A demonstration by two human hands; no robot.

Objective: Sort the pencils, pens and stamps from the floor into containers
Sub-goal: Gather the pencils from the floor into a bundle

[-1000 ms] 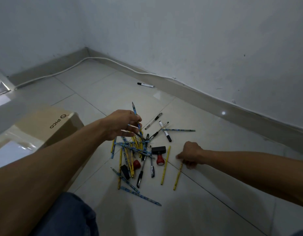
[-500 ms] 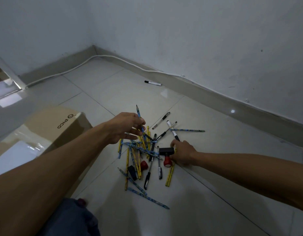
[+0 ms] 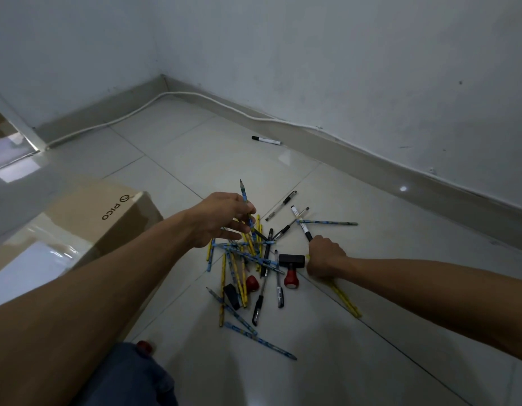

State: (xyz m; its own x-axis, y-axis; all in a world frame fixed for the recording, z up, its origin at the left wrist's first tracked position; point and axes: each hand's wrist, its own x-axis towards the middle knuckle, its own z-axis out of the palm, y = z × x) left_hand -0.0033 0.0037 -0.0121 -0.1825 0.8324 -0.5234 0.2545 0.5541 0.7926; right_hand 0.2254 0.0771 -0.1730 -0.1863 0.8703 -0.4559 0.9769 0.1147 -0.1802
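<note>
since half a second ago your right hand (image 3: pixel 324 256) has slid out to the right of the heap and now has its fingers curled round two yellow pencils (image 3: pixel 343 297), whose free ends trail back along the floor (image 3: pixel 371 347) toward you. your left hand (image 3: pixel 221 218) hangs over the far side of the pile (image 3: pixel 248 259), pinching a blue patterned pencil (image 3: pixel 244 194) that points up and away, with the other fingers loosely spread beneath it. in the heap, yellow and blue pencils lie crossed with black pens; a red-handled stamp (image 3: pixel 291 271) with a black head rests just left of your right hand, and a second red stamp (image 3: pixel 252 284) sits nearer the middle. one white marker (image 3: pixel 266 140) lies well apart by the skirting. a brown cardboard box (image 3: pixel 107 218) marked pico stands to your left. whether any container is open, you cannot tell from this view.
</note>
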